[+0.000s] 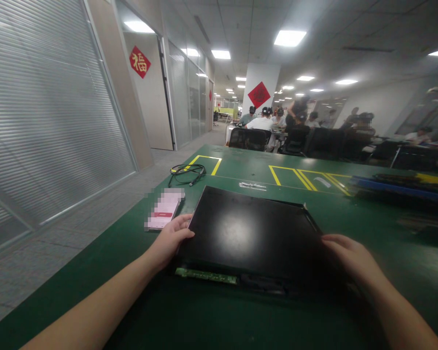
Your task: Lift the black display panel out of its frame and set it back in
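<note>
A flat black display panel (pixel 253 231) lies on the green table (pixel 241 316), with a narrow green circuit strip (pixel 206 275) along its near edge. My left hand (pixel 171 238) grips the panel's left edge, thumb on top and fingers curled under. At the right edge, my right hand (pixel 350 255) holds the panel near its front corner with fingers wrapped round it.
A pink and white card (pixel 164 210) lies left of the panel. A coiled black cable (pixel 187 172) sits further back by yellow floor-tape boxes (pixel 302 179). Blue and black trays (pixel 401 187) lie at the right. Several people sit at far tables; a glass wall runs along the left.
</note>
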Tool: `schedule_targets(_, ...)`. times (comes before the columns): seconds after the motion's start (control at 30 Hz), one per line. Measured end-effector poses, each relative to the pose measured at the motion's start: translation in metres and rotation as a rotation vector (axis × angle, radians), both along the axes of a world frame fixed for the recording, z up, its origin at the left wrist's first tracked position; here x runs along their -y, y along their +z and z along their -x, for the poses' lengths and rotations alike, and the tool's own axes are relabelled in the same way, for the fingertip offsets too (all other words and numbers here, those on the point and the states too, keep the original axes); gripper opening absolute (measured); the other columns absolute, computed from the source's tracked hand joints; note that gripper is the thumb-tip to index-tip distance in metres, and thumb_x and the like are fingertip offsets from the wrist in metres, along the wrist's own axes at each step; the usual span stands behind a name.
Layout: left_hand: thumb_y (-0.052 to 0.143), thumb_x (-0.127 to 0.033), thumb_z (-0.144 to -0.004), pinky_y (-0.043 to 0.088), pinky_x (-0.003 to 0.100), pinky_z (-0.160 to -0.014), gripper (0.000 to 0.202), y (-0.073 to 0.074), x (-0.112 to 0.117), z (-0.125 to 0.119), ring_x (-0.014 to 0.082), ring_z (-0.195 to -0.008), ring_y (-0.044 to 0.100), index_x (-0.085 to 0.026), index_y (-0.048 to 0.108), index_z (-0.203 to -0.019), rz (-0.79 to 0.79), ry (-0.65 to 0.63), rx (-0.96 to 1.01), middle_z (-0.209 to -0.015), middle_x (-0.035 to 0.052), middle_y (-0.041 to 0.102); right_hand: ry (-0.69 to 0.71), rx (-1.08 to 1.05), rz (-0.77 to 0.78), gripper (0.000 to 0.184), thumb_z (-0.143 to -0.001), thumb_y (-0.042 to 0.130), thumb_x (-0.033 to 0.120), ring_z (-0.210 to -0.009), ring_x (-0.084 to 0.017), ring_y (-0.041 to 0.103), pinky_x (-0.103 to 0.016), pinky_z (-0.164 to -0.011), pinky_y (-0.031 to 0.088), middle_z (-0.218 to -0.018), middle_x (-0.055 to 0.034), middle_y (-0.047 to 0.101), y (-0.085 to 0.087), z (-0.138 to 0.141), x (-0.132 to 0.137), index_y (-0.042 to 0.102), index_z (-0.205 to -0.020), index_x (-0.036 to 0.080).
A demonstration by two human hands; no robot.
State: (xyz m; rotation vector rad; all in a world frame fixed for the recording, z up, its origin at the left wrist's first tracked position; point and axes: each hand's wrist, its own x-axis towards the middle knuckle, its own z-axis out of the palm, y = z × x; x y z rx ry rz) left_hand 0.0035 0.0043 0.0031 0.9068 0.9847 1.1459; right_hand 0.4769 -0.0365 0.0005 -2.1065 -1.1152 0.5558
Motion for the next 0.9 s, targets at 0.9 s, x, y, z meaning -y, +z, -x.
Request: schedule_targets(0.9, 0.092, -0.031, -0.072, 0.061, 0.043, -0.099, 0.066, 0.0, 0.003, 0.002, 0.0341, -0.115, 0.079, -0.021, 0.074, -0.135, -0.039, -0.052, -0.018, -0.124, 0.0114, 0.084, 0.013, 0.032, -0.026, 0.033, -0.066, 0.069, 0.051, -0.083, -0.034, 0.075, -0.04, -0.065, 0.055, -0.089, -0.0121, 0.083, -0.012, -0.02, -0.003, 0.086, -0.081, 0.026)
